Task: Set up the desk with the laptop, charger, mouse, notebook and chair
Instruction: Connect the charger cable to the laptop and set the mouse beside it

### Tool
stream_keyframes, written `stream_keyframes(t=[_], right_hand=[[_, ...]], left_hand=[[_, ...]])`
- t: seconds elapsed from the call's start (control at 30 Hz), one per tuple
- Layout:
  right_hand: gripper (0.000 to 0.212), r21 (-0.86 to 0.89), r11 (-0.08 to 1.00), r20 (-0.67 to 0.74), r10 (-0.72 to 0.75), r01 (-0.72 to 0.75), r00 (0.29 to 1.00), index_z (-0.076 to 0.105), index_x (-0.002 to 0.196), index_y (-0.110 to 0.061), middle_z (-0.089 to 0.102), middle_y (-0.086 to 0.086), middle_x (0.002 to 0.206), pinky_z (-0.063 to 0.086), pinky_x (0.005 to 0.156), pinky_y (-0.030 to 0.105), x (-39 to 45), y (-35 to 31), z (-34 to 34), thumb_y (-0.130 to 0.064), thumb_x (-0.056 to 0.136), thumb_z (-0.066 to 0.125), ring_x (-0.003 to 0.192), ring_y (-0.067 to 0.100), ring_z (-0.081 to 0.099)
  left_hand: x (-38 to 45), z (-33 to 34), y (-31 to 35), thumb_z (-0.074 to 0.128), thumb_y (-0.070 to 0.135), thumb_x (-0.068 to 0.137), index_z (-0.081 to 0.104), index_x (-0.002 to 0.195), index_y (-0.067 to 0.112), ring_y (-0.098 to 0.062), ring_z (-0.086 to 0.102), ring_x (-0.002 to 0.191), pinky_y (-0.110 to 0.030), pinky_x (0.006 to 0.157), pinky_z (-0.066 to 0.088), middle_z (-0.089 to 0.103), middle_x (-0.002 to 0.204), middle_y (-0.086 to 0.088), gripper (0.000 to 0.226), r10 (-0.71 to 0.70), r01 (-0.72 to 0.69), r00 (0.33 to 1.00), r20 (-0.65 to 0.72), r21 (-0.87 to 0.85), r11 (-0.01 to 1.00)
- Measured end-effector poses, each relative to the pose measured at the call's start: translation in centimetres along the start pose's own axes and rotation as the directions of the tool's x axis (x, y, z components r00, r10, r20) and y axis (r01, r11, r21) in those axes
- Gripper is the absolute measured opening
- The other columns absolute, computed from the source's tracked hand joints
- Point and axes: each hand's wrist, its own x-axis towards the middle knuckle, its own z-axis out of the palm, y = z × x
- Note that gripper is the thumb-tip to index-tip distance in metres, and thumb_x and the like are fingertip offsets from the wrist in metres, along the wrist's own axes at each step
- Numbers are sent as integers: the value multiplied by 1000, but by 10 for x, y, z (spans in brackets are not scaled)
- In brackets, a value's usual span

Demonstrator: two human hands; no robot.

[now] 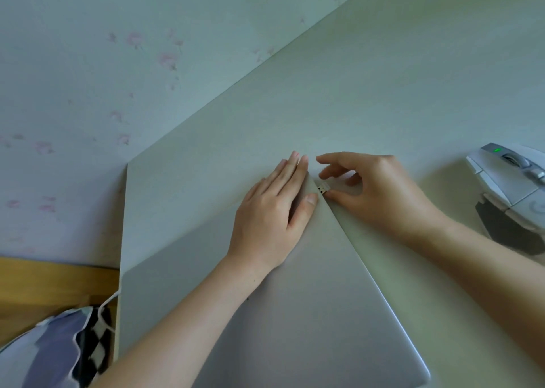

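Silver and shut, the laptop [318, 314] lies flat on the pale surface [383, 77], with its near end at the bottom edge of the view and its far corner pointing away. Two bare arms reach over it from the near side.

The left hand [274, 210] lies flat on the far corner of the laptop lid. Its fingers are straight and close together, and its thumb rests right at the lid's right edge. It holds nothing; it only presses down.

The right hand [374, 193] is just to the right of that corner, on the surface. Its thumb and a curled finger pinch a tiny USB plug [323, 187], and the metal end of the plug is right at the side edge of the laptop. The other fingers of this hand are bent and spread a little above the surface.

A white mouse [513, 184] sits well to the right, at the right edge of the view, with a small green light on its top. Part of it runs out of view.

On the far left is a wall [88, 63] with faint pink flowers. Down at the near left, beside the surface, are a wooden edge [44, 281], a white cable [106, 305] and some cloth with a black and white check [59, 349].
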Motion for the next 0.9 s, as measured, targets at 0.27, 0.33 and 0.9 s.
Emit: stream_keyframes(t=[0.27,0.33,0.9], right_hand=[[47,-35,998,-68,-54,52,996,60,119,-23,70,-5,87,42,83,21,1,1,7,-5,77,69,91,16,62],[55,-73,992,-102,-111,104,989,57,124,-19,69,-3,85,40,91,26,2,1,9,-1,74,69,99,20,58],[47,-2,993,-57,-122,122,991,62,114,-25,67,-8,89,44,76,14,2,3,12,0,74,63,86,4,59]], left_hand=[[-2,4,1,28,46,96,39,145,20,-5,27,142,-33,113,33,32,154,6,56,-12,12,999,-31,-10,1000],[-1,4,1,29,46,96,40,145,21,-5,27,142,-34,113,33,33,154,7,56,-15,14,999,-38,-12,1000],[0,3,1,36,43,95,49,138,22,-4,37,136,-26,108,36,41,149,8,49,-24,20,996,-82,-52,998]])
